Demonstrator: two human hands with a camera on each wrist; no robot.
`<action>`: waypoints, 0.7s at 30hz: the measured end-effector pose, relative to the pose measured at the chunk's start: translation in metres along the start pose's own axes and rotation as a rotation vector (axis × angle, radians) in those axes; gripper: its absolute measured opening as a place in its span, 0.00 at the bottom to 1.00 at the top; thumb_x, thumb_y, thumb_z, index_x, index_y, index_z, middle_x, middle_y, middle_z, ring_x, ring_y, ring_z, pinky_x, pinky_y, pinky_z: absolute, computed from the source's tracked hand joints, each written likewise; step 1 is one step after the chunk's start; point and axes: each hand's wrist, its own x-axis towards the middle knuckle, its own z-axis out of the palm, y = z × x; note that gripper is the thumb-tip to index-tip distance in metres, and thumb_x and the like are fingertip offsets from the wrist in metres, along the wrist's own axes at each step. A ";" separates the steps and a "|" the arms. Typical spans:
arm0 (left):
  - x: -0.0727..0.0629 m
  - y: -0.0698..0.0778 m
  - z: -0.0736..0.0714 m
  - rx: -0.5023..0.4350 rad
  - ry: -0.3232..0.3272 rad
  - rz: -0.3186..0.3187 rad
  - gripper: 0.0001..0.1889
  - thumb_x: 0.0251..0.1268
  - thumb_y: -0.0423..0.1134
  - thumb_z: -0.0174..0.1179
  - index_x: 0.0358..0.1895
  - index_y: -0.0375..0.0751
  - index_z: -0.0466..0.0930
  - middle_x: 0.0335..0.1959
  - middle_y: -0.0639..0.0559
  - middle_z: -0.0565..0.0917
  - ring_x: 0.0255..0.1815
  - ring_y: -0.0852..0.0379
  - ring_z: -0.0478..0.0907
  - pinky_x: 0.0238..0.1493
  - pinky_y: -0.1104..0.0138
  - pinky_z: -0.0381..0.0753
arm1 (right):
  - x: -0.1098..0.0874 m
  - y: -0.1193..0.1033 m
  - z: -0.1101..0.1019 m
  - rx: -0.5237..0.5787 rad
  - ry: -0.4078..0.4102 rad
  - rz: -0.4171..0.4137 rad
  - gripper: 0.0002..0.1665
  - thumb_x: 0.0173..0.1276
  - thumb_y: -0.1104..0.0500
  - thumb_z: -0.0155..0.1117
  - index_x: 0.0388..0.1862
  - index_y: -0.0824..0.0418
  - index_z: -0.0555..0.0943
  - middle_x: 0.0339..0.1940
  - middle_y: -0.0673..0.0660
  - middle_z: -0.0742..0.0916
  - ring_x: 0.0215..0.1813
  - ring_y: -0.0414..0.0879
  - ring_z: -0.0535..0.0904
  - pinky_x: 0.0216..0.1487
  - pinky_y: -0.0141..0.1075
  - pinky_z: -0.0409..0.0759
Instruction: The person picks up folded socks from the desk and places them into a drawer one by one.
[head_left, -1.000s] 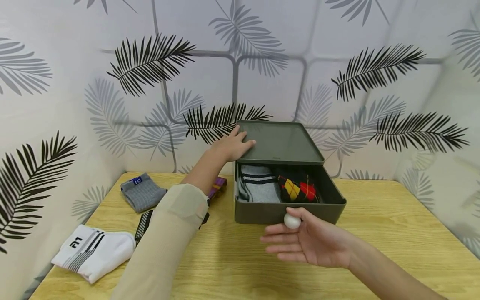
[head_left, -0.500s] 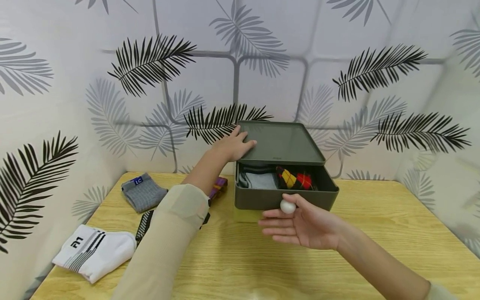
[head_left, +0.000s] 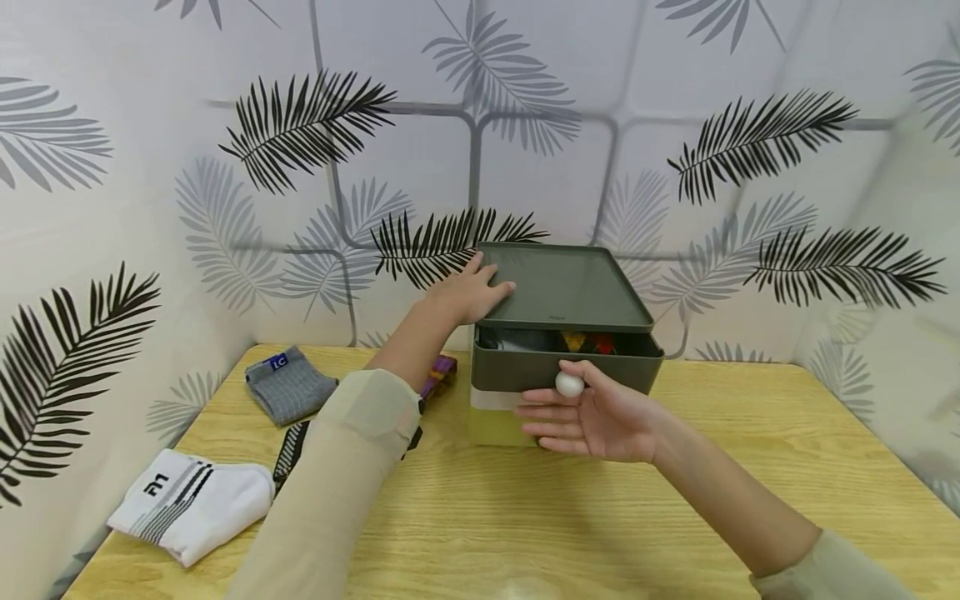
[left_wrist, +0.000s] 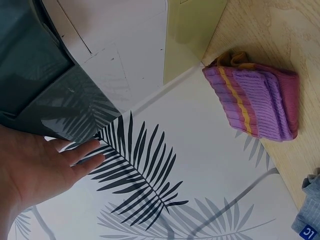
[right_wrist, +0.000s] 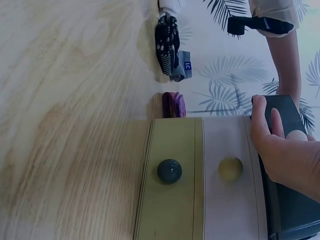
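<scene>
In the head view a small drawer cabinet stands with its dark green top drawer [head_left: 495,371] partly out. My right hand [head_left: 611,421] holds that drawer's round white knob [head_left: 570,384] between thumb and index finger, the other fingers stretched along the drawer fronts. Inside, a grey sock [head_left: 521,340] and a black argyle sock [head_left: 573,342] with yellow and red patches show narrowly beneath the overhanging top. My left hand [head_left: 467,296] rests with spread fingers on the left edge of the cabinet top [head_left: 562,287]. The right wrist view shows the white drawer [right_wrist: 227,210] and yellow-green drawer [right_wrist: 170,210] below.
Left on the wooden table [head_left: 465,517] lie a folded white sock [head_left: 195,504], a grey ribbed sock [head_left: 288,387], a black-and-white sock [head_left: 288,454] partly behind my left forearm, and a purple striped sock [left_wrist: 255,100] beside the cabinet. A leaf-patterned cloth [head_left: 540,183] hangs close behind.
My right hand and the top drawer have moved away from me, toward the back. The drawer's opening has narrowed and the lower drawer fronts now show. The left hand has stayed put.
</scene>
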 end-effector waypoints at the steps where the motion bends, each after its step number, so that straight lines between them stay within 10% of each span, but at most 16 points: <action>1: 0.000 0.000 0.000 -0.001 -0.001 -0.001 0.33 0.70 0.62 0.29 0.73 0.53 0.44 0.73 0.52 0.37 0.71 0.45 0.45 0.65 0.49 0.48 | 0.002 -0.002 -0.001 -0.007 0.005 -0.001 0.39 0.73 0.40 0.36 0.68 0.69 0.58 0.64 0.63 0.70 0.64 0.56 0.65 0.62 0.43 0.63; 11: -0.001 0.000 0.001 -0.008 0.010 -0.003 0.33 0.70 0.62 0.30 0.73 0.53 0.45 0.73 0.52 0.37 0.70 0.44 0.45 0.65 0.49 0.47 | 0.018 -0.017 -0.015 -0.025 0.078 -0.005 0.34 0.72 0.40 0.38 0.63 0.65 0.66 0.55 0.55 0.79 0.65 0.52 0.63 0.63 0.42 0.62; 21: 0.001 0.000 0.002 -0.005 0.012 -0.005 0.33 0.70 0.62 0.30 0.73 0.52 0.45 0.73 0.52 0.38 0.71 0.44 0.44 0.66 0.49 0.47 | 0.023 -0.018 -0.018 -0.136 0.120 -0.003 0.43 0.71 0.36 0.37 0.70 0.67 0.55 0.57 0.53 0.78 0.67 0.53 0.61 0.63 0.44 0.61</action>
